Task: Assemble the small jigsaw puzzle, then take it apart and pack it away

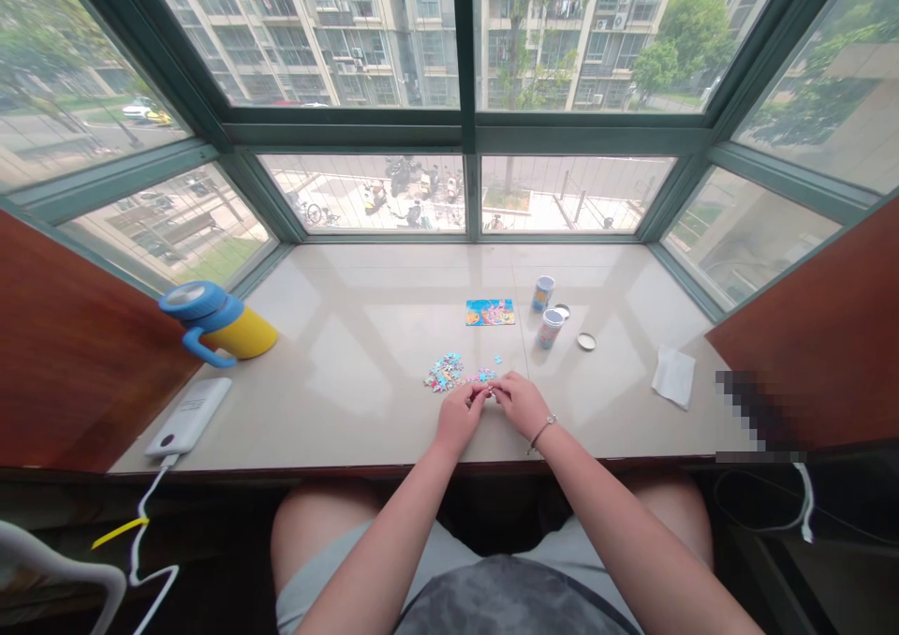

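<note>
Clock dirs from the hands, 12 = twd window. Biggest first: pale table (365, 335), w/ everything on it. Yellow/blue flask (243, 331) upright-ish at approx 10, far L; white power bank (189, 417) approx 9, lying flat w/ cable. L hand (460, 418) & R hand (521, 401) at table's near edge, tips meeting. Each grip: fingers drawn in, gap v. small; tiny bit btwn the tips, too small to ID, so can't tell which hand has it or how tight. White tissue (674, 377) at 3, well apart. Picture card (490, 313) at 12. Puzzle pile (444, 373) at 10, just beside L hand. 2 cans, rear can (543, 294) & front can (550, 329), at 1. Loose lid (586, 341) at 2. Small pc cluster (486, 375) at 12, nr fingertips; single pc (498, 360) just beyond.
</note>
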The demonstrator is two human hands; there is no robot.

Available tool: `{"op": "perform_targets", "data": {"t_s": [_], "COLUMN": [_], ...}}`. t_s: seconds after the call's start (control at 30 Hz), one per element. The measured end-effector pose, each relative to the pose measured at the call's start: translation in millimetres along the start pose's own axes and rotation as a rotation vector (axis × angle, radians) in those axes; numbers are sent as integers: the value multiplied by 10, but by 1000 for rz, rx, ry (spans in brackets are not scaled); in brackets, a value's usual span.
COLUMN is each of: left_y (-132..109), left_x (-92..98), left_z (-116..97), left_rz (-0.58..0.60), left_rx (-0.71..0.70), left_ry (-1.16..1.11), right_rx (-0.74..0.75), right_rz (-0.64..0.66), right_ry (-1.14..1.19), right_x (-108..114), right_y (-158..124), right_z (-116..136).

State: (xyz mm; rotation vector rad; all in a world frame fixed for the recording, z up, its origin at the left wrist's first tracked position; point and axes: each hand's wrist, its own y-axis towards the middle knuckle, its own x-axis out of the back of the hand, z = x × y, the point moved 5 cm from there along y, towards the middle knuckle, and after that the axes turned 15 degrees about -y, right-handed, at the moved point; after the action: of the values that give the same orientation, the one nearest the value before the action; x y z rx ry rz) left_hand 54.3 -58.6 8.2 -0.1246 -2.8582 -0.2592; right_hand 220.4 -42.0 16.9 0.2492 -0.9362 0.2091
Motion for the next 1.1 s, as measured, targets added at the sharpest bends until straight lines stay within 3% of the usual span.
{"op": "perform_targets", "data": {"t_s": [0.37,0.8,1.0,1.1], "left_y": [12,12,6,4], "left_x": [-2,4,2,-2], "left_z": [-13,17,-17,-33], "left_rz": [6,-49,-61,-72], "left_rx": [-24,-57,-72,-79], "left_ry": [24,72,86,82], "right_rx": [1,-138,-314,-291], "right_rz": [17,-52,-3,-30], "right_ry": [7,2,74,-14], "right_x": [-34,-20,-86,-55], "right_y": [-22,-15,-41,-53], "right_z": [19,29,-21,63]}}
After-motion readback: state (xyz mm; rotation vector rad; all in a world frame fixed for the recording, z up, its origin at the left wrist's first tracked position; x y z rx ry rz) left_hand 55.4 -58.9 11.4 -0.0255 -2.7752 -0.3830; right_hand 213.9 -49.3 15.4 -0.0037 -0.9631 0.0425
